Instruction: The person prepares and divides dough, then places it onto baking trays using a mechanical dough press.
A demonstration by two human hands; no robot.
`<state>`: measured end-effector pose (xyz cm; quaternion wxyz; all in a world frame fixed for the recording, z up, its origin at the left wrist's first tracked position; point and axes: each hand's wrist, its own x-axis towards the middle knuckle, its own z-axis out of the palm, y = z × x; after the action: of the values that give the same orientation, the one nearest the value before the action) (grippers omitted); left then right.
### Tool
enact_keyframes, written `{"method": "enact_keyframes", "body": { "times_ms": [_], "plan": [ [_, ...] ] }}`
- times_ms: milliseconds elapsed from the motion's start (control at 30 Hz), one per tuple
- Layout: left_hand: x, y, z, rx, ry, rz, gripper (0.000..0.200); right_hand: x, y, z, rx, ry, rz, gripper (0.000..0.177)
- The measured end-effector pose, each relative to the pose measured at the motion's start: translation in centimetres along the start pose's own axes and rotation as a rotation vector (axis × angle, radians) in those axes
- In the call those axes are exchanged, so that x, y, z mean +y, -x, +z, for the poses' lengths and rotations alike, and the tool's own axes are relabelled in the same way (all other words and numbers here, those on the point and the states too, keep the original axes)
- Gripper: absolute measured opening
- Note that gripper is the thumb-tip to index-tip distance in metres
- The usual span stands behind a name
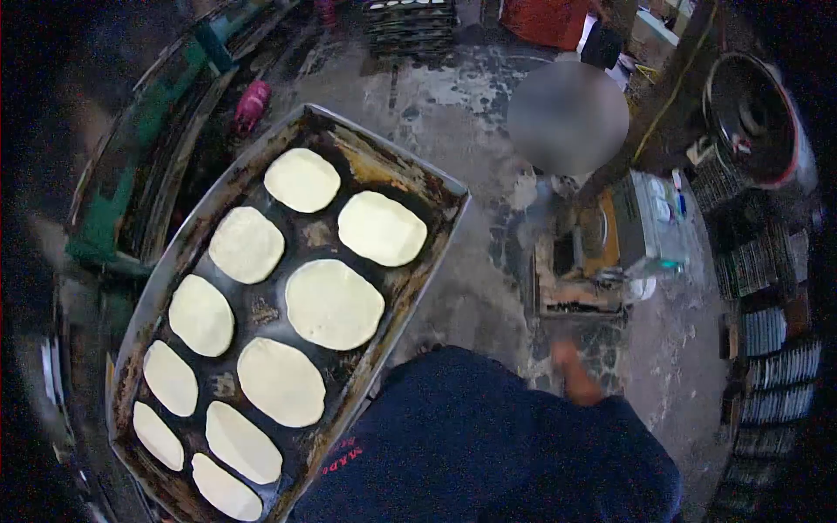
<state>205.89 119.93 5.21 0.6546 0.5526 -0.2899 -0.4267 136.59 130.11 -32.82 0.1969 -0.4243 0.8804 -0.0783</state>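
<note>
A worn metal baking tray with a raised rim slants across the left half of the view, close to me. Several flat, pale dough rounds lie apart from one another on its dark, stained bottom. No hand shows on the visible rim, and my left hand is out of sight. Past the edge of my dark blue shirt is a small blurred patch of bare skin, perhaps my right hand. Its fingers cannot be made out, and it is apart from the tray.
A grey box-like machine stands on the floor right of centre, beside a blurred round area. Stacked trays line the right side, below a large round drum. Another tray stack stands far ahead. Green framework runs along the left.
</note>
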Motion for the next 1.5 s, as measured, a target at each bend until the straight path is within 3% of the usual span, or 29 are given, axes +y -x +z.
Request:
{"method": "enact_keyframes", "body": {
  "times_ms": [67,133,267,400,500,567,633,667,733,867,967,1033,1067,1133,1167,1200,1233,1267,1333,1367,1400,1500],
  "plan": [
    [0.5,0.2,-0.2,0.012,-0.006,-0.009,0.058,2.2,10.3,3.0,-0.318,-0.106,0.214,0.039],
    [0.4,0.3,-0.2,0.027,-0.007,-0.018,0.057,3.0,14.7,5.9,-0.394,-0.158,0.247,0.037],
    [-0.4,0.6,-0.2,0.062,0.001,-0.021,0.057,1.4,13.3,7.4,-0.431,-0.171,0.227,0.035],
    [-0.1,2.4,-2.2,0.092,0.004,-0.016,0.056,-1.3,5.7,5.8,-0.346,-0.098,0.120,0.033],
    [0.1,4.5,-4.9,0.075,0.049,-0.010,0.056,-6.0,-3.0,-1.1,-0.073,-0.025,-0.022,0.033],
    [1.3,4.8,-4.0,0.100,0.021,-0.038,0.056,-12.9,-11.3,-11.8,0.321,-0.108,-0.225,0.033],
    [1.6,5.4,-4.6,0.107,0.032,-0.050,0.055,-18.9,-12.3,-21.9,0.642,-0.335,-0.542,0.031],
    [1.8,5.5,-4.8,0.101,0.041,-0.048,0.055,-22.5,-11.6,-26.2,0.617,-0.633,-0.482,0.030],
    [2.0,6.2,-6.1,0.098,0.058,-0.046,0.055,-27.3,-7.2,-32.1,0.547,-1.004,-0.550,0.032],
    [3.0,7.8,-8.8,0.079,0.092,-0.034,0.054,-28.1,0.7,-32.8,0.612,-0.832,-0.677,0.030],
    [4.5,11.3,-12.1,0.065,0.122,-0.027,0.054,-22.4,15.0,-25.3,-0.046,-1.034,-0.471,0.035],
    [7.5,12.0,-12.1,0.085,0.101,-0.030,0.054,-23.9,18.7,-24.4,-0.231,-1.089,-0.422,0.043],
    [8.4,13.3,-12.9,0.095,0.105,-0.025,0.054,-24.7,21.5,-25.7,-0.245,-1.100,-0.422,0.043],
    [8.8,15.0,-14.3,0.105,0.110,-0.022,0.053,-25.1,29.3,-29.3,-0.524,-1.158,-0.407,0.042],
    [8.5,16.5,-15.4,0.107,0.113,-0.012,0.053,-25.1,32.7,-30.6,-0.530,-1.156,-0.408,0.042],
    [8.2,17.7,-15.9,0.114,0.126,-0.010,0.053,-24.8,36.1,-31.7,-0.626,-1.195,-0.561,0.045],
    [6.3,13.9,-14.2,0.137,0.121,-0.067,0.053,-29.7,30.2,-32.6,-0.736,-1.174,-0.640,0.049],
    [5.8,13.8,-14.7,0.156,0.124,-0.062,0.053,-31.3,28.8,-31.5,-0.752,-1.165,-0.646,0.049],
    [5.1,13.7,-16.1,0.174,0.149,-0.040,0.052,-33.3,27.4,-28.9,-1.024,-1.250,-0.799,0.057],
    [5.0,14.1,-17.1,0.184,0.135,-0.034,0.052,-35.0,27.2,-28.4,-1.139,-1.310,-0.753,0.058],
    [4.9,14.6,-17.8,0.189,0.136,-0.028,0.052,-36.2,28.2,-28.1,-1.156,-1.310,-0.763,0.058],
    [5.4,14.7,-19.4,0.202,0.130,-0.001,0.052,-40.8,31.6,-30.0,-1.150,-1.482,-0.519,0.056]
  ]
}}
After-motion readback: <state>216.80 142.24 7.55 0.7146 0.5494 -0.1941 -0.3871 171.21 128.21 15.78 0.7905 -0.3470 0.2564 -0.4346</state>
